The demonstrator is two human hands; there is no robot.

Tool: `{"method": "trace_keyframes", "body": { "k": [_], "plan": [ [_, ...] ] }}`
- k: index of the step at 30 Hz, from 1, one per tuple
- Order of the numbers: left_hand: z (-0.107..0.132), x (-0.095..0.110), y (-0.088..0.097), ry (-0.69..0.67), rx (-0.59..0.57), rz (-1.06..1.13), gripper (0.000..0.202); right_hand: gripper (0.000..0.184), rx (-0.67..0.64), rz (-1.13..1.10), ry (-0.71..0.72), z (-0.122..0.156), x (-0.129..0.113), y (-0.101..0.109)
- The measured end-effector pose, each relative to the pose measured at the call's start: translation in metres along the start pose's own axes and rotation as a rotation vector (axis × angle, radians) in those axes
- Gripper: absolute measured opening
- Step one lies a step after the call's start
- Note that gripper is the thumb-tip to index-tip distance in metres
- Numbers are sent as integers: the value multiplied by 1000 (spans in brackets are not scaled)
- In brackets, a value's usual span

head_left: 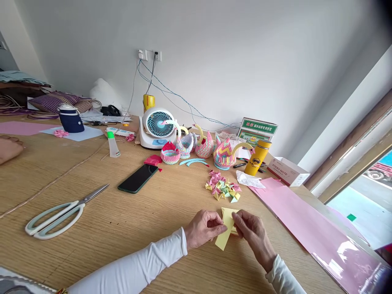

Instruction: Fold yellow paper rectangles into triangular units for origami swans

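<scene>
Between my two hands is a narrow yellow paper strip (pixel 224 238), tilted over a small stack of yellow paper (pixel 227 211) on the table. My left hand (pixel 204 228) pinches the strip's left edge between thumb and fingers. From the other side, my right hand (pixel 253 232) pinches its upper right edge. Just beyond the stack lies a loose heap of folded paper triangles (pixel 223 187) in pink, yellow and green. Behind it stand swans built from folded paper, the nearest a multicoloured paper swan (pixel 223 154).
Scissors (pixel 58 216) lie at the left, a phone (pixel 137 178) nearer the middle. A glue bottle (pixel 113 145) and a fan (pixel 159 126) stand farther back. Pink sheets (pixel 306 220) and a sticky-note box (pixel 288 170) are at the right. Another person's hand (pixel 10 148) rests at the far left.
</scene>
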State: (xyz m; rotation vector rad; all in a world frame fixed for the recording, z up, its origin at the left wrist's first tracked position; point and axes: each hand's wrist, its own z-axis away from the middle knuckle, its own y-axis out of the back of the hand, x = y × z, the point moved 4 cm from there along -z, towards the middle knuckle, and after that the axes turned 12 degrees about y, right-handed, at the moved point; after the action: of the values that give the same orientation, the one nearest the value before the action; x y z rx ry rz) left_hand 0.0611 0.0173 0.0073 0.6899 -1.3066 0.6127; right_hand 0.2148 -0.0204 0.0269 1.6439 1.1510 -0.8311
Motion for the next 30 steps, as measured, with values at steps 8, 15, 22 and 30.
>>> {"method": "trace_keyframes", "body": {
  "k": [8, 15, 22, 30],
  "plan": [
    [-4, 1, 9, -42, 134, 150, 41, 41, -6, -99, -28, 4, -2, -5],
    [-4, 2, 12, -76, 199, 140, 39, 41, -82, -193, -81, 6, 1, -25],
    [-2, 5, 9, -74, 171, 134, 35, 39, -41, -210, -56, 6, 1, -25],
    [0, 5, 7, -87, 190, 68, 29, 34, -58, -227, -60, 9, 10, -26]
  ]
}}
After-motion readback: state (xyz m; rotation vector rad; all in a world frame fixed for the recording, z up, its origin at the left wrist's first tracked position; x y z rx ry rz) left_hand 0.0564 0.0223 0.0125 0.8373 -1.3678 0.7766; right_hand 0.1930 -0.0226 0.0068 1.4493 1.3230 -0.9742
